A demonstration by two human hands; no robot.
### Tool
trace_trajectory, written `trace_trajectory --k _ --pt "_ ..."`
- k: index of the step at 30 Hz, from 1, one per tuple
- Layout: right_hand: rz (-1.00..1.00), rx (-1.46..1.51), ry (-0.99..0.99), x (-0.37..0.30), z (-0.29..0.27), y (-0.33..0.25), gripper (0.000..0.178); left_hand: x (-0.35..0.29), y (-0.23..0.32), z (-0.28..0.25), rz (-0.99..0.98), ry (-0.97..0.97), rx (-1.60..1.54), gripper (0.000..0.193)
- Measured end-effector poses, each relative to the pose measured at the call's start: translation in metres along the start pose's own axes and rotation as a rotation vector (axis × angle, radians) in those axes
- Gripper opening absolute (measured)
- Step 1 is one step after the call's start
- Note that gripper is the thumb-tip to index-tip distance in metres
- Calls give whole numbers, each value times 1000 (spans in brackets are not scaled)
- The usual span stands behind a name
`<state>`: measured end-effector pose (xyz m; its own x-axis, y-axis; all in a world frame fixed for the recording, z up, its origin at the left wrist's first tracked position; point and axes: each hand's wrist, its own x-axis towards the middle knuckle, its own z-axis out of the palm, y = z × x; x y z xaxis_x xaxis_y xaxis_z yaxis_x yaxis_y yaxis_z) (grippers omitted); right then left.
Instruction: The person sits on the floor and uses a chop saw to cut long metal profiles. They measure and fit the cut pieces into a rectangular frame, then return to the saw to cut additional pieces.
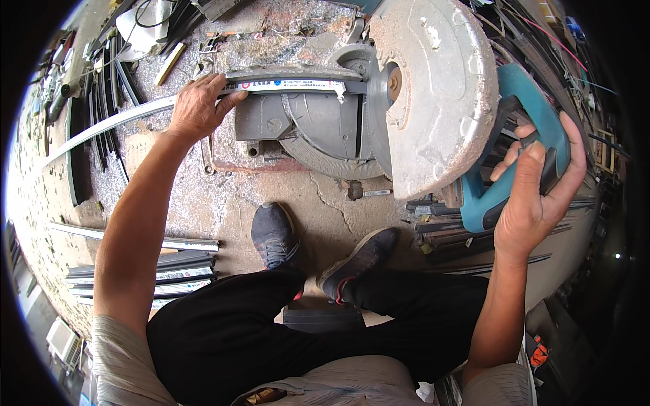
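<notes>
A miter saw with a dusty grey blade guard (443,101) stands on the floor in front of me. My right hand (542,172) is wrapped round its teal handle (491,196). A long, thin profile strip (291,86) with printed film lies along the saw's fence and runs off to the left. Its right end reaches the saw blade (378,115). My left hand (201,105) holds the strip left of the saw base (264,122), fingers over the top and thumb along the near side. The guard hides part of the blade.
Cut profiles (176,274) are stacked at the lower left, and dark strips (101,95) lie at the far left. A wrench (207,154) rests by the saw base. Metal shavings cover the floor. More strips (453,237) lie under the handle, near my shoes (359,260).
</notes>
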<state>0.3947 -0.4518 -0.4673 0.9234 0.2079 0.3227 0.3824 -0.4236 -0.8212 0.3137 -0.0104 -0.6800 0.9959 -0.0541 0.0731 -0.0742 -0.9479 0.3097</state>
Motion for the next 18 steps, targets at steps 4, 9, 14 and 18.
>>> trace_trajectory --k 4,9,14,18 --pt "-20 -10 -5 0 -1 2 54 0 0 0 -14 -14 5 62" --pt "-12 -29 14 0 0 2 54 1 3 -2 -52 -55 6 63" --pt "-19 -25 2 0 0 1 54 2 2 -4 -43 -70 12 65" --pt "-2 -26 10 0 0 1 53 1 1 -1 -35 -51 34 64"
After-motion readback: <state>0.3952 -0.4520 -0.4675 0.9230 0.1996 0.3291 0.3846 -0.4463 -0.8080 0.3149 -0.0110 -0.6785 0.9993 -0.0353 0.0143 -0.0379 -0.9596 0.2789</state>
